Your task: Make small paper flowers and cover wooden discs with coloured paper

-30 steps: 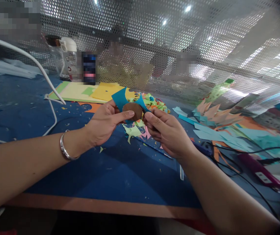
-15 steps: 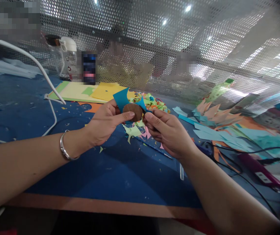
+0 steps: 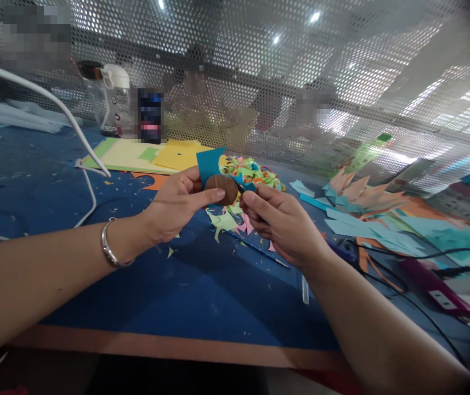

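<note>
Between thumb and fingers, my left hand (image 3: 179,200) pinches a round brown disc (image 3: 223,190) flat against a piece of blue paper (image 3: 210,163). The paper sticks out above the disc, and its upper right edge is cut in a curve. My right hand (image 3: 273,216) is closed at the disc's right side. A thin dark blade (image 3: 241,188), probably of scissors, shows at its fingertips; the rest is hidden in the hand. A narrow blue flap of the paper hangs over the right fingers. Both hands are held above the blue table (image 3: 202,307).
Behind my hands lies a heap of coloured paper scraps (image 3: 259,174). Yellow sheets (image 3: 181,153), a phone (image 3: 150,115) and bottles (image 3: 117,101) stand farther back. A paintbrush (image 3: 265,252) lies below. To the right are paper petals (image 3: 362,192), cables and a purple power strip (image 3: 440,291).
The blue paper and disc have turned slightly clockwise in my left hand. The pointed blue flap on the right has dropped lower beside the disc. My right hand has hardly moved.
</note>
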Demonstrator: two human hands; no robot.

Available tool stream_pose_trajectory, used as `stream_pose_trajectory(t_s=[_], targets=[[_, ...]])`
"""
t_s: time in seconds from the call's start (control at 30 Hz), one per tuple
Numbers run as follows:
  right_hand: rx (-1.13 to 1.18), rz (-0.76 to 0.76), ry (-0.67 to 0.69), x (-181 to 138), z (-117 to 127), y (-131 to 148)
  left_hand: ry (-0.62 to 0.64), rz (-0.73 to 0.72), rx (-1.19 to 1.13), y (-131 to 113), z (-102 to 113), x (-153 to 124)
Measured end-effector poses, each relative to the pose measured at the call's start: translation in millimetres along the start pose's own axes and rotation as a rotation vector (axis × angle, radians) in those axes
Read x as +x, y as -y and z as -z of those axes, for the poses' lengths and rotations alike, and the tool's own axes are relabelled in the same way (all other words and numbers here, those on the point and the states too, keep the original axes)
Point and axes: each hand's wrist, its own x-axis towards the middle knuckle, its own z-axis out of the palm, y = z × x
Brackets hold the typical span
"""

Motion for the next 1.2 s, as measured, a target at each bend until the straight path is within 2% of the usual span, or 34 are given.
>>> stream_pose_trajectory(t_s=[0.43, 0.87, 1.2], targets=[[-0.125, 0.057, -0.009, 1.3, 3.0, -2.0, 0.001, 0.060, 0.015, 0.8, 4.0, -0.2], [-0.040, 0.018, 0.010, 1.9, -0.1, -1.5, 0.038, 0.088, -0.012, -0.5, 4.8, 2.7], [-0.010, -0.044, 0.023, 3.2, -0.1, -1.5, 0.018, 0.133, 0.034, 1.5, 6.7, 3.4]])
